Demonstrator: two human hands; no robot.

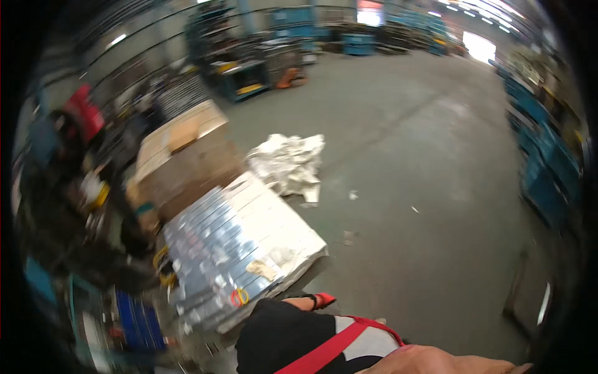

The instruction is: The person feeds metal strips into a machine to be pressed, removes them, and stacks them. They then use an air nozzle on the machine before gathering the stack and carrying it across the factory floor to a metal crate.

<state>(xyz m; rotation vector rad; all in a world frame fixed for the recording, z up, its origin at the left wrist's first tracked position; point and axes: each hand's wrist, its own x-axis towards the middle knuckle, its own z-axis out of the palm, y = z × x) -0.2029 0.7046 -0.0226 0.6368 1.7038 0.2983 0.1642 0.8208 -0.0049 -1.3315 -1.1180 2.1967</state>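
My left hand (pixel 324 301) shows past my black sleeve. It looks red, as if gloved, with a dark band at the wrist. It is small and blurred, so its fingers and anything in them cannot be made out. Nearest to it is a low stack of flat panels (pixel 311 240), part white and part grey-blue metal strips. On the stack lie a crumpled beige glove-like piece (pixel 261 269) and red and yellow rings (pixel 240 297). Along the bottom edge bare skin of my right arm shows; the right hand is out of sight.
A large brown box (pixel 190 168) stands behind the stack. Crumpled white sheeting (pixel 289 163) lies on the grey floor (pixel 398 156) beside it. Blue bins (pixel 548 168) line the right side. At left are a blue crate (pixel 140 321) and dark, blurred clutter.
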